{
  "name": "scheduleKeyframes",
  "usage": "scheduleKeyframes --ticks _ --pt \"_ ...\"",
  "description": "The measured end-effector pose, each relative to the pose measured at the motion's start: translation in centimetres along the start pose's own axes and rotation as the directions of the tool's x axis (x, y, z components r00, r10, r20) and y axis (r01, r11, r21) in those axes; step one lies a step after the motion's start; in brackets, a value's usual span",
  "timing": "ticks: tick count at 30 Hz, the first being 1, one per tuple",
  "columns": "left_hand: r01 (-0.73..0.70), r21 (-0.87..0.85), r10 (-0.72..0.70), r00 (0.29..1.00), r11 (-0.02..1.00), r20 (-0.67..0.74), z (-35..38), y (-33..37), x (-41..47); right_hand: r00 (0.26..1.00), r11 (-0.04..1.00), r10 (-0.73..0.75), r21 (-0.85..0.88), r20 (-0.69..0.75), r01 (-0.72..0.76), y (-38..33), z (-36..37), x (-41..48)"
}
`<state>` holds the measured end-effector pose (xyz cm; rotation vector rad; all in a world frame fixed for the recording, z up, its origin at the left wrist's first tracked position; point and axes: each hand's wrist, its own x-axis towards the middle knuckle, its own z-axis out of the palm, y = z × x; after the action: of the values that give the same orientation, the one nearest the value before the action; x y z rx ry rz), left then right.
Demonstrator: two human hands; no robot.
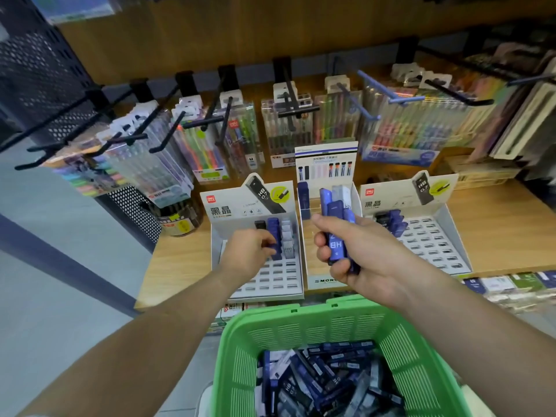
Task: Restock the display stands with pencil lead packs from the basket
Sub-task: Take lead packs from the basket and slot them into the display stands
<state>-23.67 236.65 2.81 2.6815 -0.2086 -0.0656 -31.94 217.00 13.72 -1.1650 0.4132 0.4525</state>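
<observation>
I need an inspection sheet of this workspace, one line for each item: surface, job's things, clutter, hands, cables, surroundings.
Surface: wooden shelf carries three display stands side by side.
Job's things: left stand and right stand hold a few packs at the back, and most slots are empty; middle stand is between them; green basket below holds many lead packs.
Clutter: round jar to the left of the stands.
Hands: left hand pinches a blue pack in the left stand; right hand grips a bundle of packs.
Cables: nothing seen.
Surroundings: pen sets hang on black hooks behind; perforated panel and grey floor at left.
</observation>
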Motion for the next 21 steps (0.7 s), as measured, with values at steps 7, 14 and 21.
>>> scheduleKeyframes --ticks 7,14,21 --pt "-0.025 0.007 0.025 1.000 1.000 -0.010 -0.3 -0.2 -0.1 0.999 0.998 0.034 0.055 0.010 -0.034 -0.8 -0.8 0.1" --pt "-0.024 -0.018 0.024 1.000 1.000 -0.015 -0.3 -0.1 0.2 0.999 0.995 0.031 0.094 0.023 -0.033 -0.6 -1.5 0.4" --pt "-0.063 -0.017 0.060 0.987 0.998 -0.149 -2.8 0.9 -0.3 0.997 0.997 0.050 -0.054 -0.051 -0.053 0.1 -4.4 0.8"
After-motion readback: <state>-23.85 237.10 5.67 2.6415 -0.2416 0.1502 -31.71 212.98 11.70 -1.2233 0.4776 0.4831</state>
